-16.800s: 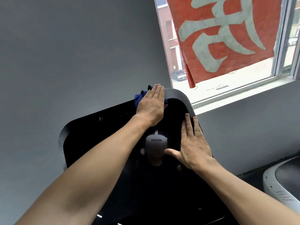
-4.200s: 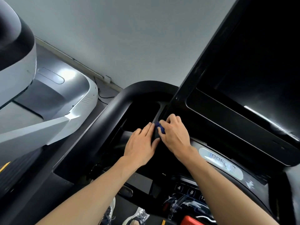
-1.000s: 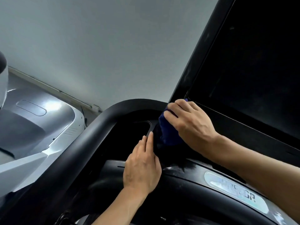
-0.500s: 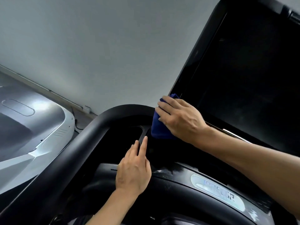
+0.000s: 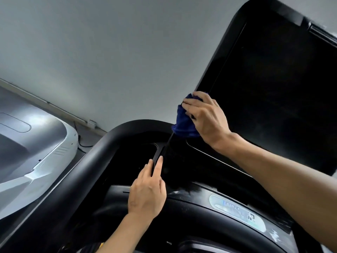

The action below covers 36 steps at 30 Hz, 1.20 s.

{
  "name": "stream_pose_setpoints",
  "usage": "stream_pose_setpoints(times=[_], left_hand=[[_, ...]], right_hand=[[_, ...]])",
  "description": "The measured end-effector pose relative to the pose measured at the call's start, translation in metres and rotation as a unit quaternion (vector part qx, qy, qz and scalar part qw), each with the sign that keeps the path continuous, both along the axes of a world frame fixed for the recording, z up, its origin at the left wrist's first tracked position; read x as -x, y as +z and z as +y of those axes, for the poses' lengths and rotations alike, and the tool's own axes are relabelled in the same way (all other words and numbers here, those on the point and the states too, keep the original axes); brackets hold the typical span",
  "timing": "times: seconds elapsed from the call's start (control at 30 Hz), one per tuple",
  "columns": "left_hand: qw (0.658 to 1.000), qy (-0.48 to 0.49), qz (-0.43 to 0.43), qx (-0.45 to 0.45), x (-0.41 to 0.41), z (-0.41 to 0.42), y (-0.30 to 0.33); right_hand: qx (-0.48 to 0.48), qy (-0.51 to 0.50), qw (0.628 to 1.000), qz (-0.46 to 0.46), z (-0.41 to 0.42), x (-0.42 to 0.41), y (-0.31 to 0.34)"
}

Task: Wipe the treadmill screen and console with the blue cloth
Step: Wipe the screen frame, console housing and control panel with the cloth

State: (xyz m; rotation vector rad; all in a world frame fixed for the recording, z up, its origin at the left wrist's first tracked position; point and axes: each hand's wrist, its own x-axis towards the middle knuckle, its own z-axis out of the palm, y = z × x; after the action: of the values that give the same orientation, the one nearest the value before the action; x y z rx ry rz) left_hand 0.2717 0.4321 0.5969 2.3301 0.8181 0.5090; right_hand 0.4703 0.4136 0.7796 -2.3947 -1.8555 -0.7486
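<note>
The treadmill's large black screen (image 5: 273, 88) fills the upper right, tilted. My right hand (image 5: 206, 117) grips the bunched blue cloth (image 5: 184, 123) and presses it against the screen's lower left edge. Below it lies the black console (image 5: 191, 216) with a pale oval display (image 5: 237, 214). My left hand (image 5: 147, 192) rests flat on the console, its straight fingers touching a narrow black strut beneath the screen's corner.
A thick black curved handrail (image 5: 87, 161) arcs from lower left round the console. A second machine with a grey and white shell (image 5: 36, 143) stands at the left. A plain grey wall (image 5: 109, 52) is behind, with a cable along its base.
My right hand has moved the cloth upward along the screen's left edge. The left hand has stayed on the console. The view has tilted up, showing the screen's top corner.
</note>
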Motion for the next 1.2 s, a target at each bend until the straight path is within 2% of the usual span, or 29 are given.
stream_pose_setpoints(times=[0.1, 0.23, 0.3, 0.4, 0.5, 0.6, 0.7, 0.8, 1.0, 1.2], left_hand=[[1.0, 0.0, -0.006, -0.003, 0.002, 0.001, 0.0], [1.0, 0.003, -0.009, -0.002, 0.002, 0.001, 0.001], [1.0, 0.004, -0.011, -0.005, 0.0, 0.002, 0.001], [1.0, 0.004, -0.007, -0.012, -0.001, 0.001, 0.0], [1.0, 0.004, -0.014, -0.02, -0.001, 0.002, -0.002], [1.0, 0.005, -0.015, -0.017, -0.003, 0.002, -0.005], [1.0, 0.005, -0.005, -0.015, 0.0, 0.001, -0.005], [1.0, -0.001, -0.003, -0.02, 0.002, 0.002, -0.003], [0.999, 0.011, 0.012, -0.032, 0.001, -0.001, -0.001], [0.999, 0.014, 0.02, -0.029, 0.0, 0.0, -0.004]], right_hand=[[-0.028, -0.031, 0.999, -0.012, 0.021, -0.026, 0.039], [-0.144, -0.128, 0.981, -0.002, 0.058, -0.091, 0.124], [-0.151, -0.144, 0.978, -0.028, 0.063, -0.105, 0.135], [-0.129, -0.116, 0.984, -0.034, 0.044, -0.077, 0.097], [-0.081, -0.039, 0.996, -0.016, 0.009, -0.024, 0.023], [-0.025, -0.018, 0.999, 0.029, -0.013, 0.017, -0.043], [0.017, 0.028, 0.999, 0.029, -0.042, 0.047, -0.089], [0.078, 0.071, 0.994, -0.011, -0.084, 0.058, -0.111], [0.079, 0.055, 0.994, -0.054, -0.136, 0.035, -0.111], [0.065, 0.052, 0.996, -0.041, -0.075, 0.052, -0.116]])
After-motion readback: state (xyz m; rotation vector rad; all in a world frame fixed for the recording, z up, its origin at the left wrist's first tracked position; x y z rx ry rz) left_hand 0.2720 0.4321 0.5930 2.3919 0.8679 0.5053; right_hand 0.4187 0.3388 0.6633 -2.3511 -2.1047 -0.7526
